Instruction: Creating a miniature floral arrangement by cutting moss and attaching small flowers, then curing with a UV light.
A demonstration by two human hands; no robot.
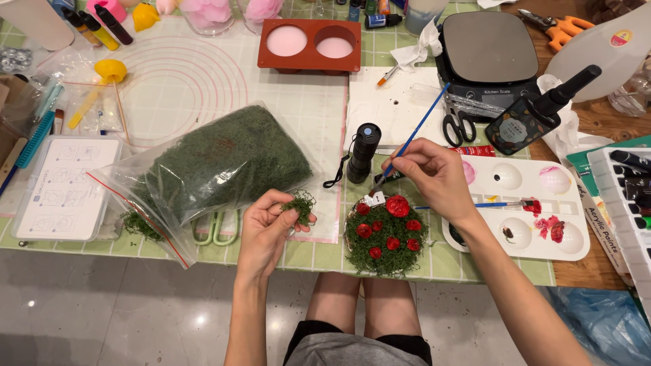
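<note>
**Inspector:** Reporting hands first. What does each one hold?

**Me:** My left hand [266,227] is pinched shut on a small tuft of moss [299,205], held just beside the mouth of the clear bag of moss [217,163]. My right hand [434,176] is closed on a blue paintbrush [413,139], gripped low on the shaft, bristle end down over the round moss piece [386,236] at the table's front edge.

**Inspector:** Condition of that piece?

**Me:** Green moss dome, studded with red caps [397,206]; a small white bit sits at its upper left rim.

**Inspector:** Handling?

**Me:** I judge the tuft light, soft and crumbly; fingertips only, loosely, or strands shed. The dome looks fragile on top, so I would take it by its rim. The brush is stiff and slim; a pencil grip suits it.

**Inspector:** Surroundings?

**Me:** A white palette [522,210] lies right of the dome, a black torch [363,150] just behind it.
</note>
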